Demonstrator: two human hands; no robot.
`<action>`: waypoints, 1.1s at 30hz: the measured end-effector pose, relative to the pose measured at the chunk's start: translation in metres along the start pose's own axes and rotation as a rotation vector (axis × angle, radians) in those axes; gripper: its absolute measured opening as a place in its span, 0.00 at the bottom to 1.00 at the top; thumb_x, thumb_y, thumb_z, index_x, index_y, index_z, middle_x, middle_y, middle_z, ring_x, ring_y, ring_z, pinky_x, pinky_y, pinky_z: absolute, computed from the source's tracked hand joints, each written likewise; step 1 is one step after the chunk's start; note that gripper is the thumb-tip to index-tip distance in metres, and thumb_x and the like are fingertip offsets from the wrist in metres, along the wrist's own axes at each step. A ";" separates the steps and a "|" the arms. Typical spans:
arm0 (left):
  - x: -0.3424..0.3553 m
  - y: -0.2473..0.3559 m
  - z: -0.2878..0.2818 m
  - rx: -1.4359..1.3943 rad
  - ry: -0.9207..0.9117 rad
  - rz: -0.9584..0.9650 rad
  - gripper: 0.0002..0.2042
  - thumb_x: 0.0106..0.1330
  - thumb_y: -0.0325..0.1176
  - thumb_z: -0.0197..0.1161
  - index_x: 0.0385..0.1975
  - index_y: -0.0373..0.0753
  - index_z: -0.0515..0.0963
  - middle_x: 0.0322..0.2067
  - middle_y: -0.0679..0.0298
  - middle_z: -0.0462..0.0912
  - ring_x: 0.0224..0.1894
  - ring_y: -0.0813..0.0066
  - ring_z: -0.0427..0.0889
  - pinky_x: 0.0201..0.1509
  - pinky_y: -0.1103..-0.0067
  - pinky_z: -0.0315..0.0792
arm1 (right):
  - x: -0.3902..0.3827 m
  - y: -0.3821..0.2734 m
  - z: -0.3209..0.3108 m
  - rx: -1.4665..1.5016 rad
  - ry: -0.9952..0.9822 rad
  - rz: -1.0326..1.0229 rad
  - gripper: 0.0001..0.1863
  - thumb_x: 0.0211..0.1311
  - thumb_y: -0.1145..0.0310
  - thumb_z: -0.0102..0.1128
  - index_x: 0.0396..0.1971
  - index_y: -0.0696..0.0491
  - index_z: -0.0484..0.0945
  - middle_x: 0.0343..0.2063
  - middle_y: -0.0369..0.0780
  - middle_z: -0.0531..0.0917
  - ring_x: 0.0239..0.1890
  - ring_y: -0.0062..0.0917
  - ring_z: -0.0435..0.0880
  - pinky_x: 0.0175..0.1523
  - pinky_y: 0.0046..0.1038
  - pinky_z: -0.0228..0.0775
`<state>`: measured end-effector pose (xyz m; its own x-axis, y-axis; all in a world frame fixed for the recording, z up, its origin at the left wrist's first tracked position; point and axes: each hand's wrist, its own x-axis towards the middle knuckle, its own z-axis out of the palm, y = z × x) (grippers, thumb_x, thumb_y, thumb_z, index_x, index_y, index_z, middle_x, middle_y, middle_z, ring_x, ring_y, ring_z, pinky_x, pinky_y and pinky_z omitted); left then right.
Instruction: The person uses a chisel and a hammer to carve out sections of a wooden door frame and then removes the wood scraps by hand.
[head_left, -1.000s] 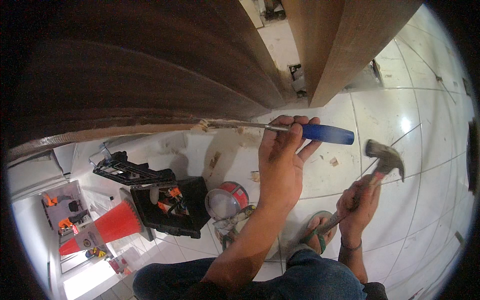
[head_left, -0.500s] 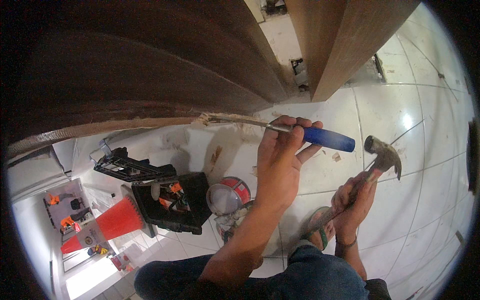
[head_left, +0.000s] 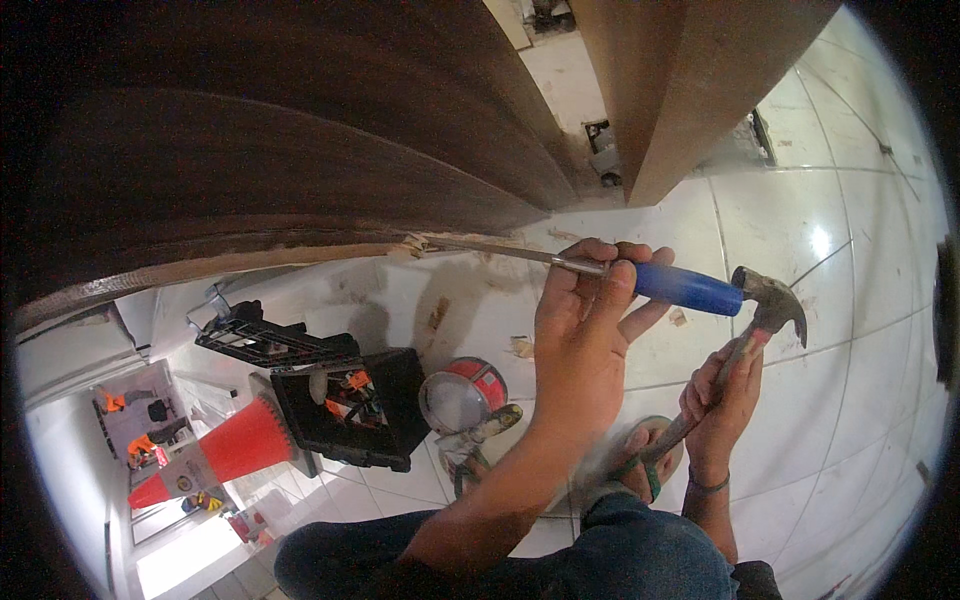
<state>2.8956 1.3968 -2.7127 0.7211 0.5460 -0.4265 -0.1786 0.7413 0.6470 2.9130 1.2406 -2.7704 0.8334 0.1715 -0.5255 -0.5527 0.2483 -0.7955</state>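
A chisel with a blue handle [head_left: 690,288] lies almost level in my left hand [head_left: 585,345], whose fingers close round it where blade meets handle. Its long thin blade [head_left: 500,249] reaches left, the tip at the splintered edge [head_left: 408,245] of a dark brown wooden door [head_left: 300,150]. My right hand [head_left: 722,395] grips a claw hammer by its shaft. The hammer's head [head_left: 768,298] is at the butt of the blue handle, seemingly touching it, with the claw pointing away to the right.
An open black toolbox [head_left: 395,400] with tools inside stands left, beside a red-and-grey tin [head_left: 465,393]. Further left is an orange cone [head_left: 235,440]. A brown wooden frame post [head_left: 690,100] rises ahead. Wood chips [head_left: 678,317] lie on white tiles. People in orange appear far left.
The chisel and my left hand have shifted slightly right. The gap between the hammer's head and the chisel's butt has closed.
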 end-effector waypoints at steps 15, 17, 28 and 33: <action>0.030 -0.007 0.006 -0.044 0.023 0.173 0.08 0.69 0.31 0.58 0.46 0.42 0.71 0.48 0.61 0.77 0.58 0.58 0.75 0.59 0.59 0.74 | 0.029 -0.016 0.011 0.191 0.014 -0.048 0.18 0.73 0.47 0.44 0.37 0.48 0.65 0.16 0.30 0.64 0.10 0.11 0.56 0.11 0.16 0.46; 0.035 -0.011 0.007 -0.030 0.070 0.176 0.09 0.69 0.31 0.58 0.46 0.43 0.72 0.47 0.61 0.78 0.58 0.58 0.75 0.58 0.60 0.74 | 0.030 -0.017 0.013 0.280 -0.004 -0.049 0.18 0.73 0.48 0.43 0.38 0.48 0.66 0.15 0.28 0.62 0.10 0.09 0.53 0.13 0.13 0.44; 0.052 -0.023 0.012 -0.014 0.120 0.206 0.10 0.68 0.30 0.61 0.46 0.43 0.72 0.47 0.63 0.79 0.51 0.63 0.79 0.54 0.63 0.76 | 0.054 -0.019 0.006 -0.079 -0.186 0.089 0.17 0.72 0.49 0.46 0.38 0.49 0.68 0.17 0.26 0.63 0.13 0.08 0.56 0.15 0.14 0.46; 0.062 -0.036 0.018 0.017 0.202 0.234 0.10 0.67 0.32 0.62 0.46 0.42 0.72 0.48 0.60 0.79 0.50 0.65 0.79 0.54 0.65 0.76 | 0.060 -0.007 0.005 -0.140 -0.241 0.123 0.19 0.72 0.46 0.44 0.36 0.48 0.68 0.16 0.27 0.65 0.12 0.10 0.58 0.14 0.17 0.48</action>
<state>2.9586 1.3973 -2.7508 0.5137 0.7689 -0.3806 -0.3116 0.5805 0.7523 2.9667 1.2536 -2.7945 0.7256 0.4175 -0.5470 -0.6292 0.0807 -0.7730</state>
